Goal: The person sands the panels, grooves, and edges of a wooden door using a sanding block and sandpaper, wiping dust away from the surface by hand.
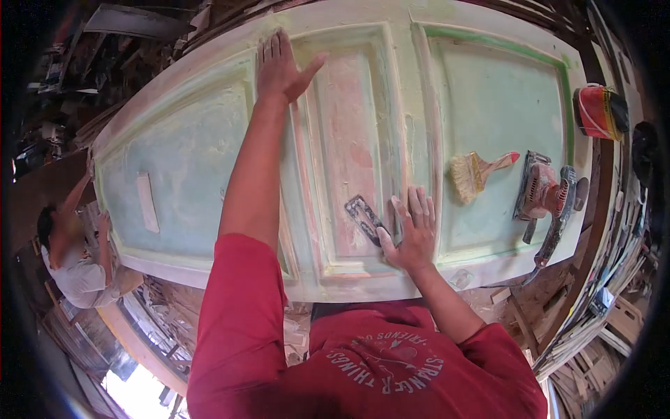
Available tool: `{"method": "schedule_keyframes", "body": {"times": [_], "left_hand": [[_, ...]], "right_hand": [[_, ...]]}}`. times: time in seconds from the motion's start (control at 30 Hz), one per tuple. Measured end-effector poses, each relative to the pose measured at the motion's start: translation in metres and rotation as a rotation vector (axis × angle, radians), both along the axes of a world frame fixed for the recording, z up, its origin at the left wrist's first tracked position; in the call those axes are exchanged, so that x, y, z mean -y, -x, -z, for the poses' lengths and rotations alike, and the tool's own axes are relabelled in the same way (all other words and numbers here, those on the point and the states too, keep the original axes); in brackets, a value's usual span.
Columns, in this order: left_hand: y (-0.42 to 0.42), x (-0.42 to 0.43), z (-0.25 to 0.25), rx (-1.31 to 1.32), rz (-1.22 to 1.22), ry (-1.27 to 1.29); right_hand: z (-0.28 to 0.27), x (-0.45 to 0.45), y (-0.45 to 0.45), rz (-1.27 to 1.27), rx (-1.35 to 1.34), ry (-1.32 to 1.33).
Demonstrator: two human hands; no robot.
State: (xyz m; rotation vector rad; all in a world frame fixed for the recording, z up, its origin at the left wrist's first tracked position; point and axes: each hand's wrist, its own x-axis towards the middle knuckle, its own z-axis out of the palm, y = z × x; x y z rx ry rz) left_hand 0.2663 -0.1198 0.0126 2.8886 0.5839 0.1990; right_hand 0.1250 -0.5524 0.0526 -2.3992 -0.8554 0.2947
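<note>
Resting palm down on the pale panelled door (188, 160), the left hand (283, 73) lies toward the far edge, fingers straight and thumb spread wide. The right hand (417, 244) lies lower and to the right of it, nearer the body, also flat and uncurled, thumb out to the left. The door spreads beneath both hands and well past them on either side, blotched green, pink and cream. Just left of the right thumb lies a small dark-framed tool (361, 215); whether the thumb touches it cannot be told. Right of the right hand lies a paintbrush (469, 177) with pale bristles and a red-tipped handle, and farther right a reddish power sander (541, 187). Beyond the sander from that hand, by the door's far right edge, is a red and yellow container (599, 113). Left of the left forearm lies a pale flat strip (147, 202), and past that a co-worker (77, 276) in a light shirt reaches toward the door's left end.
</note>
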Motion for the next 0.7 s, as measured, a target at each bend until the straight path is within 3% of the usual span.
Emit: {"method": "schedule_keyframes", "body": {"times": [0.13,0.23,0.3,0.37,0.5,0.6,0.7], "left_hand": [[0.131,0.064,0.014,-0.185,0.023,0.017],[0.255,0.159,-0.016,-0.292,0.005,0.152],[0.255,0.163,-0.02,-0.249,0.016,0.157],[0.232,0.148,-0.023,-0.21,0.036,0.13],[0.081,0.036,0.014,-0.119,0.04,-0.106],[-0.019,-0.019,0.001,-0.063,0.017,-0.017],[-0.034,-0.027,-0.001,-0.053,0.003,0.007]], "right_hand": [[0.002,0.003,0.004,0.011,-0.003,-0.03],[0.0,0.001,0.003,0.028,-0.017,-0.013],[0.001,-0.001,0.001,0.042,-0.021,-0.01],[0.001,0.001,0.004,0.033,-0.031,-0.007],[0.0,-0.001,0.006,0.045,-0.04,0.009],[0.001,-0.003,0.002,0.042,-0.032,-0.02],[0.002,0.001,0.003,0.038,-0.029,-0.024]]}}
